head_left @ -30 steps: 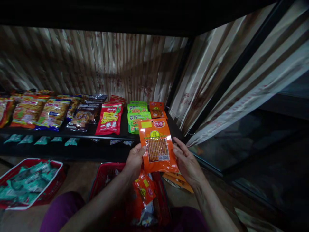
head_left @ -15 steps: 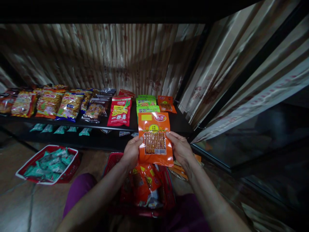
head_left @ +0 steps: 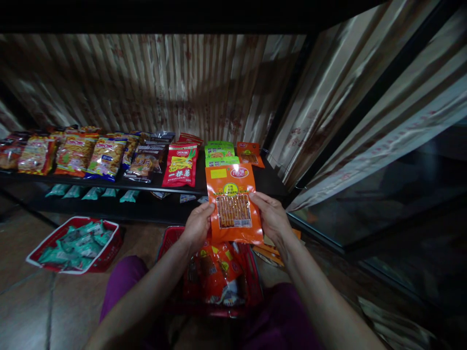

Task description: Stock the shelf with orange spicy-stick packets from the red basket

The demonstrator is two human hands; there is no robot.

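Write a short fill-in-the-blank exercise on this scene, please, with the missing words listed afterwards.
The left hand and right hand hold one packet coloured ____.
The left basket is red, rimmed in ____.
On the shelf, ____ packets are between a red packet and an orange one.
Missing words: orange; white; green.

Dim. Pleated curtain (head_left: 164, 87) along back edge of black shelf (head_left: 269, 183); probably glass (head_left: 323, 222) (murky) past right corner; tiled floor (head_left: 78, 308).
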